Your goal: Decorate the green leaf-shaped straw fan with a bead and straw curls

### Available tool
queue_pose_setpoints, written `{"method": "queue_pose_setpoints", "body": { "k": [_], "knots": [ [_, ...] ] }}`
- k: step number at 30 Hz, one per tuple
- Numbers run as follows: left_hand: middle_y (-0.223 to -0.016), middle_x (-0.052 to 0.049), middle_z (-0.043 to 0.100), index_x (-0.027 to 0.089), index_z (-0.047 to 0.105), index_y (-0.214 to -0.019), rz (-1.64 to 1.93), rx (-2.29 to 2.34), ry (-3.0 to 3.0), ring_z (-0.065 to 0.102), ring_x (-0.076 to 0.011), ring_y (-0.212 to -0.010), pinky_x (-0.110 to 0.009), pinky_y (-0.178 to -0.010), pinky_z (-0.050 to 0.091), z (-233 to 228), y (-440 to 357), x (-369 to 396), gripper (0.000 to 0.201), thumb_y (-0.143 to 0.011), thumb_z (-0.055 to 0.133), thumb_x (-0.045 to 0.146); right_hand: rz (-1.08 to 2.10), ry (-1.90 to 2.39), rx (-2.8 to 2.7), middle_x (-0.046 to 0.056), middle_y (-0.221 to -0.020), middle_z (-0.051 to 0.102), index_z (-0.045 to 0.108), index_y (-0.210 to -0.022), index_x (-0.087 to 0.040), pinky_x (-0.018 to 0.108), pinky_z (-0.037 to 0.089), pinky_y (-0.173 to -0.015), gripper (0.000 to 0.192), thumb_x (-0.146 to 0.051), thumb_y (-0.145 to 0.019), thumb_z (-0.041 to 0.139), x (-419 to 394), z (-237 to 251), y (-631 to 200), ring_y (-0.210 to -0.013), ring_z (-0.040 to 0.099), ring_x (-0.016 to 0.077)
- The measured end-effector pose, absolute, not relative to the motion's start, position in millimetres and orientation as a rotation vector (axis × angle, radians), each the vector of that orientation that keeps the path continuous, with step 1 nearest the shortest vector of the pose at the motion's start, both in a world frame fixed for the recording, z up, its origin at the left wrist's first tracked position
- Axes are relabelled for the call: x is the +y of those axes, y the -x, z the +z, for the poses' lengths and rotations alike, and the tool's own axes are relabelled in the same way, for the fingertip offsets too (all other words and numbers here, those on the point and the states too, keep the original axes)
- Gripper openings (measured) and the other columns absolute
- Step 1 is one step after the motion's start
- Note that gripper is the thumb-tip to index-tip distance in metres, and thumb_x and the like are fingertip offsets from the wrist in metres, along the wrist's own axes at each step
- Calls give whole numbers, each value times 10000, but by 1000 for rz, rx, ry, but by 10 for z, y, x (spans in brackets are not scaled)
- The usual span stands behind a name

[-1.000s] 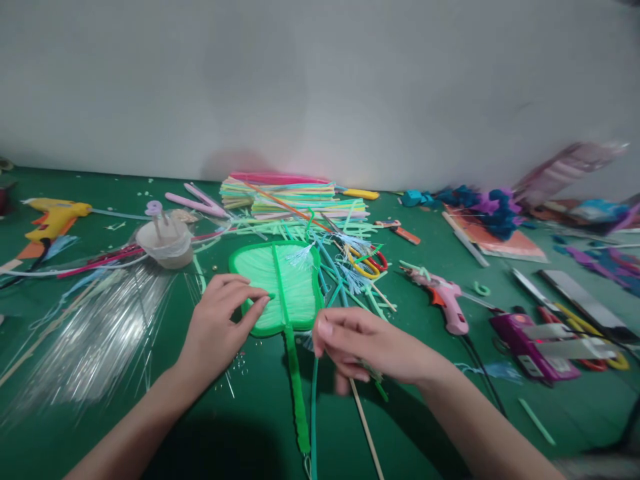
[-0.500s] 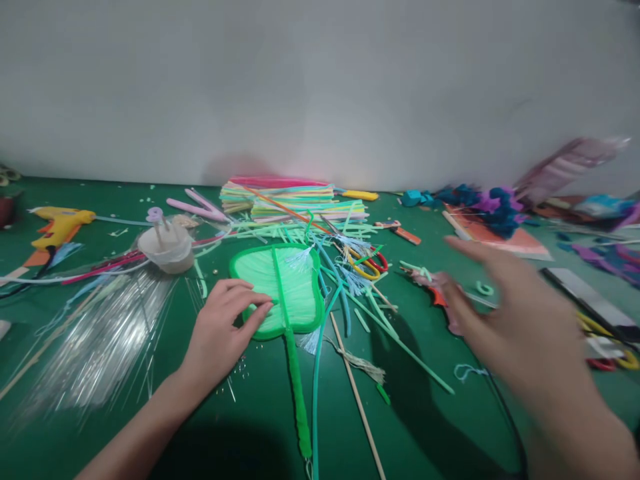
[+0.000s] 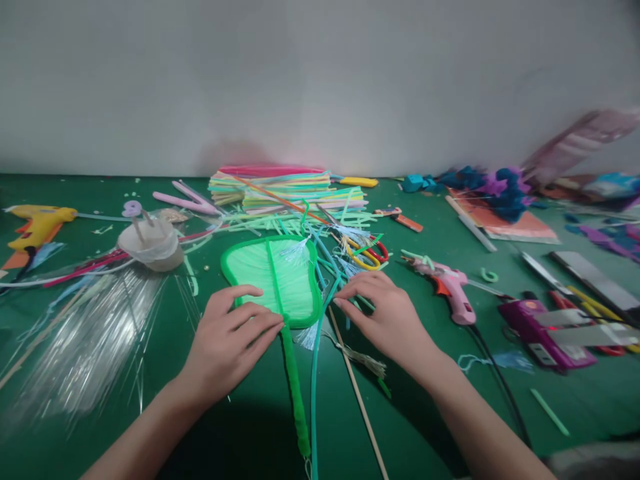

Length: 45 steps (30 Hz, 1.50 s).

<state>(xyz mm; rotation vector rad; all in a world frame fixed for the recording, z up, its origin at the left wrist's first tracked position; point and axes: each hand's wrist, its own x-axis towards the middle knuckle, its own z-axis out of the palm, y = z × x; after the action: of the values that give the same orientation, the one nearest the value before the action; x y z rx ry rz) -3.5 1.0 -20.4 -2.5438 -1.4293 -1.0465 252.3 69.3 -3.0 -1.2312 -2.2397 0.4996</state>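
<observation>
Back from near the pink glue gun point(image 3: 454, 290), the right hand point(image 3: 384, 317) had come just beside the green fan point(image 3: 255, 267), which lay on the tabletop point(image 3: 415, 437). The left hand point(image 3: 227, 343) rested by its handle point(image 3: 295, 393). Whether either grip had clamped on anything, I could not tell.

Left hand point(image 3: 233, 340) and right hand point(image 3: 387, 320) are bare, slim-fingered; both forearms point(image 3: 150, 420) bare, slender, tapering handward.
</observation>
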Motion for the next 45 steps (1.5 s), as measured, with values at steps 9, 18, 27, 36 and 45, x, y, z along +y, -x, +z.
{"method": "queue_pose_setpoints", "body": {
  "k": [9, 18, 27, 36, 45],
  "knots": [
    [-839, 41, 754, 265, 681, -915, -845, -1264, 2554, 640, -243, -1025, -400, -879, 434, -180, 15, 10, 167, -807, 706, 140, 578, 1242, -2239, 28, -846, 712, 703, -815, -211, 390, 478, -849, 73, -172, -855, 655, 681, -110, -2550, -932, 598, 227],
    [-820, 29, 751, 246, 696, -888, -816, -1197, 2538, 653, -240, -996, -390, -870, 449, -162, -11, 18, 119, -832, 675, 143, 614, 1245, -2248, 29, -843, 718, 700, -809, -217, 395, 477, -846, 78, -155, -844, 665, 672, -123, -2533, -931, 605, 229],
    [-813, 16, 746, 234, 699, -911, -789, -1209, 2576, 624, -251, -1020, -395, -873, 436, -191, 9, 33, 139, -814, 690, 134, 600, 1187, -2199, 34, -954, 723, 692, -983, -219, 398, 477, -877, 167, -139, -858, 616, 612, -133, -2475, -967, 609, 222],
    [-848, -19, 727, 235, 691, -968, -997, -1449, 2567, 592, -251, -1012, -412, -897, 465, -180, 60, 39, 220, -759, 741, 193, 708, 1124, -2223, 62, -946, 693, 674, -972, -197, 367, 477, -829, 230, -103, -886, 482, 526, -149, -2368, -913, 627, 212],
    [-901, -41, 686, 236, 697, -969, -1006, -1639, 2656, 522, -254, -1075, -416, -918, 463, -212, 45, 66, 166, -811, 682, 188, 882, 890, -2321, 51, -869, 646, 678, -996, -175, 273, 497, -739, 147, -180, -922, 552, 526, -128, -2178, -821, 629, 169]
  ]
}}
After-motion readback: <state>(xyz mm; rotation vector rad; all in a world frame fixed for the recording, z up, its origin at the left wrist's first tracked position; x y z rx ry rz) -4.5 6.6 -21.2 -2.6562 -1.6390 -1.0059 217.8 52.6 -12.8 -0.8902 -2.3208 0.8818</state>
